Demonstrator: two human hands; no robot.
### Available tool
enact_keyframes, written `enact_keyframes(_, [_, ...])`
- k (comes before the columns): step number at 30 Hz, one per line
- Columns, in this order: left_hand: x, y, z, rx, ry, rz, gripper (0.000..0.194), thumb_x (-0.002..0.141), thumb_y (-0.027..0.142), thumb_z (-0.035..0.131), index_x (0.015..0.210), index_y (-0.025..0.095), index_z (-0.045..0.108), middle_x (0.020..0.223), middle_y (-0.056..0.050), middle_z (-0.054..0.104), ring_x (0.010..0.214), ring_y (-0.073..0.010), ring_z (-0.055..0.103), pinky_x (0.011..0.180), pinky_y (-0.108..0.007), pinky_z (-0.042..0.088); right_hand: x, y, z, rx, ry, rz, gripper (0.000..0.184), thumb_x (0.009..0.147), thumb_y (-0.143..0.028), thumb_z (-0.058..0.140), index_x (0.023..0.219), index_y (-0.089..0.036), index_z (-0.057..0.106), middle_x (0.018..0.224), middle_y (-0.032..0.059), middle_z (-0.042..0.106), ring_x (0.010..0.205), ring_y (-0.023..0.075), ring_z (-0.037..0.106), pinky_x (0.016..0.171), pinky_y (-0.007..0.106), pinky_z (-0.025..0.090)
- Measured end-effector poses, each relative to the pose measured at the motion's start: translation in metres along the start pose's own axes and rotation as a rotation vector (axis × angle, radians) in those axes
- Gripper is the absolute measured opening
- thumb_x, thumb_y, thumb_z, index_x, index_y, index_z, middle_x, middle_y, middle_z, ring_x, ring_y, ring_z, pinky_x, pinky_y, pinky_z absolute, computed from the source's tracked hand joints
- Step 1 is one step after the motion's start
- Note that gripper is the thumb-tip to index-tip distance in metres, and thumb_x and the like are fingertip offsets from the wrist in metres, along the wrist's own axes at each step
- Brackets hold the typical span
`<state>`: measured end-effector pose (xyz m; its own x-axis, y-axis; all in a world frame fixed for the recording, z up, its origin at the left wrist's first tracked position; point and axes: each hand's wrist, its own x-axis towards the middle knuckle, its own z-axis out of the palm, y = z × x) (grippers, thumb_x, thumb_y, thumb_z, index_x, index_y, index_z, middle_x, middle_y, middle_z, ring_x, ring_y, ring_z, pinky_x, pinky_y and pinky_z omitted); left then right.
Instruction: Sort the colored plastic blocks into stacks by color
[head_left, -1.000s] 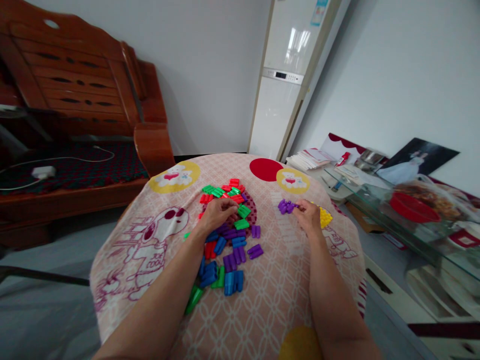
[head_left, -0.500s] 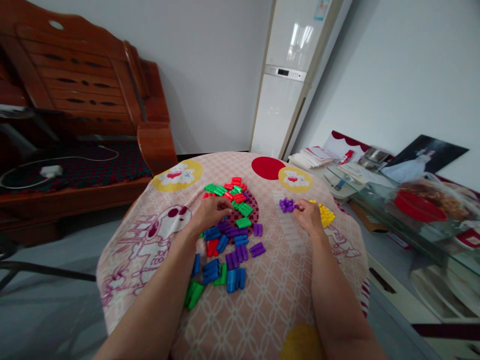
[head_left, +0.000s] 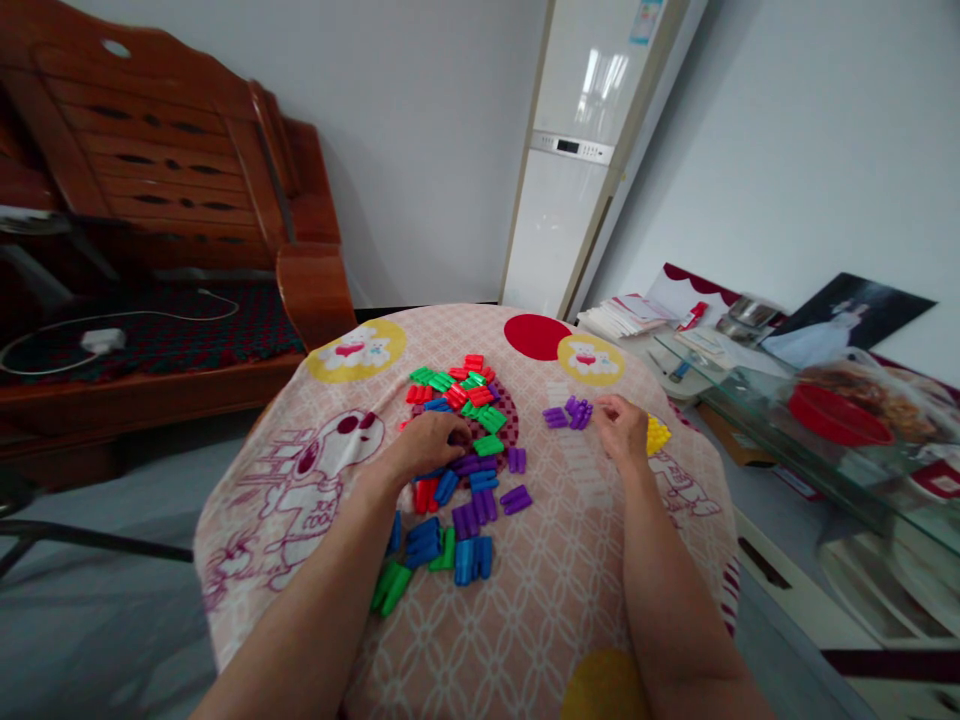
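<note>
My left hand point(head_left: 431, 443) is over the left side of a pile of small plastic pieces, its fingers curled down among them. What its fingertips hold, if anything, is hidden. Just in front of them lie purple pieces point(head_left: 472, 464) and a green piece point(head_left: 490, 446). To the right, my right hand point(head_left: 622, 428) hovers beside a small group of purple pieces point(head_left: 579, 412), fingers bent, slightly apart and seemingly bare. Another purple piece point(head_left: 555, 417) lies left of that group. Partly behind my right hand sits a yellow cluster point(head_left: 658, 434) of similar pieces.
Red pieces point(head_left: 474, 362) and blue pieces point(head_left: 472, 560) are mixed into the pile on the patterned tablecloth point(head_left: 540, 620). A glass shelf point(head_left: 787, 430) with a red bowl point(head_left: 840, 412) stands at the right. A wooden bench point(head_left: 315, 290) is at the left.
My right hand has drawn slightly away from the purple group, which now lies more spread out toward the left. My left hand has moved a little down and toward the right over the pile.
</note>
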<state>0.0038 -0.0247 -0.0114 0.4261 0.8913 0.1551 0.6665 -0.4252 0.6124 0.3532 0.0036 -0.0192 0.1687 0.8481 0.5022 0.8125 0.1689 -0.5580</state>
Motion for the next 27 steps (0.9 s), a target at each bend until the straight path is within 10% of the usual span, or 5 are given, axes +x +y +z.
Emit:
enact_keyframes(13, [0.001, 0.0, 0.004, -0.012, 0.011, -0.008, 0.02, 0.064, 0.021, 0.064, 0.079, 0.024, 0.076, 0.085, -0.004, 0.078, 0.079, -0.023, 0.07, 0.072, -0.029, 0.05, -0.027, -0.056, 0.035, -0.579, -0.315, -0.148, 0.025, 0.089, -0.04, 0.068, 0.097, -0.017, 0.074, 0.086, 0.0169, 0.076, 0.08, 0.0259, 0.072, 0.069, 0.032, 0.047])
enact_keyframes(27, [0.001, 0.002, 0.003, 0.11, -0.097, -0.044, 0.031, 0.073, 0.021, 0.06, 0.101, 0.02, 0.075, 0.099, -0.004, 0.079, 0.09, -0.0207, 0.072, 0.08, -0.028, 0.051, -0.022, -0.059, 0.027, -0.65, -0.309, 0.014, 0.035, 0.104, -0.036, 0.042, 0.11, -0.017, 0.071, 0.099, 0.015, 0.076, 0.089, 0.0207, 0.072, 0.075, 0.027, 0.045])
